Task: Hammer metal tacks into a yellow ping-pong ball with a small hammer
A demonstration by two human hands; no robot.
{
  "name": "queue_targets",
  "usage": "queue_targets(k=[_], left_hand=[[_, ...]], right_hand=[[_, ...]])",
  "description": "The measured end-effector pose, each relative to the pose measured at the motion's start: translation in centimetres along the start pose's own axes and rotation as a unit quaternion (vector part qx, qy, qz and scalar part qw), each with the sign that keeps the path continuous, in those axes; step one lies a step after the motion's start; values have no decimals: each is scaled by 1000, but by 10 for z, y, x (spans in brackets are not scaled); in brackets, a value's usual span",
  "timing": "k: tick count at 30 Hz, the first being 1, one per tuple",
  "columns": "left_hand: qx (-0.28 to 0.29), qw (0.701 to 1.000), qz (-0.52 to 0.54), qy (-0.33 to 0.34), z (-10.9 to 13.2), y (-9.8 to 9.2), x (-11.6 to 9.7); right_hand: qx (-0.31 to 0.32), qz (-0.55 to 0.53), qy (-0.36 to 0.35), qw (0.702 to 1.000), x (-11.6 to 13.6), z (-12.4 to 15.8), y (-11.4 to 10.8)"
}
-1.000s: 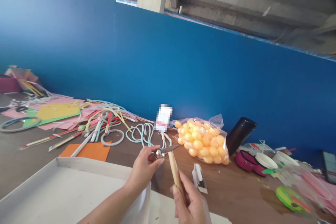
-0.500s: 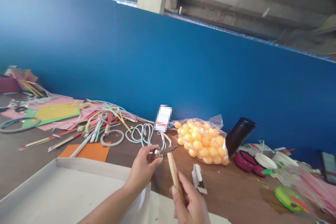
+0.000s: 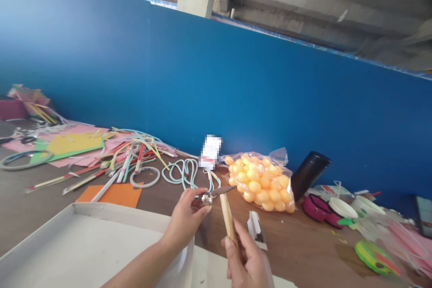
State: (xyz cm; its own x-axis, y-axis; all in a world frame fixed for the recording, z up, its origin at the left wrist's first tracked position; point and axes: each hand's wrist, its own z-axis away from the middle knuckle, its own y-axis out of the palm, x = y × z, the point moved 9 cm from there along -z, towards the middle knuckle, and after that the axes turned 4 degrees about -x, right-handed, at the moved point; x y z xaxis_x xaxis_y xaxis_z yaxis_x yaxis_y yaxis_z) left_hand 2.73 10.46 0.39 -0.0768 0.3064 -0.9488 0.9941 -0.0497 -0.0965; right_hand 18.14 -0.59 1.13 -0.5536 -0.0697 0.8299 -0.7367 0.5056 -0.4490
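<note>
My left hand (image 3: 186, 220) is closed, pinching a small shiny metal bell (image 3: 205, 199) at its fingertips. A thin dark blade or strip (image 3: 222, 190) sticks out to the right from that pinch. My right hand (image 3: 249, 262) is closed around the lower end of a light wooden stick (image 3: 227, 218), which stands tilted with its top end right next to the bell. Both hands hover above the brown table (image 3: 297, 243), just past the far edge of a white tray (image 3: 84, 234).
A clear bag of orange balls (image 3: 259, 184) lies behind the hands, with a black cylinder (image 3: 308, 174) to its right. Coloured paper, rings and straws (image 3: 131, 157) litter the left. A small packet (image 3: 257, 229) lies near my right hand. A blue wall (image 3: 216, 90) backs the table.
Both hands have shifted very slightly to the right with the bell and stick still in them; the stick's top end stays beside the bell.
</note>
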Motion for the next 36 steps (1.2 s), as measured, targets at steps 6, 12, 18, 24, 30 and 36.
queue_targets(k=[6,12,18,24,30,36], left_hand=[[-1,1000,-9,7,0,-1,-4],[8,1000,6,18,1,2,-6],[14,1000,11,26,2,3,-8],[16,1000,8,18,2,3,-10],[16,1000,5,17,2,4,-10],[10,1000,3,21,2,2,-11]], right_hand=[[-3,-14,0,1000,0,0,0],[2,8,3,1000,0,0,0],[13,-23,21,999,-1,0,3],[12,-33,21,999,0,0,3],[15,-31,34,999,-2,1,2],[36,-26,40,998,-1,1,4]])
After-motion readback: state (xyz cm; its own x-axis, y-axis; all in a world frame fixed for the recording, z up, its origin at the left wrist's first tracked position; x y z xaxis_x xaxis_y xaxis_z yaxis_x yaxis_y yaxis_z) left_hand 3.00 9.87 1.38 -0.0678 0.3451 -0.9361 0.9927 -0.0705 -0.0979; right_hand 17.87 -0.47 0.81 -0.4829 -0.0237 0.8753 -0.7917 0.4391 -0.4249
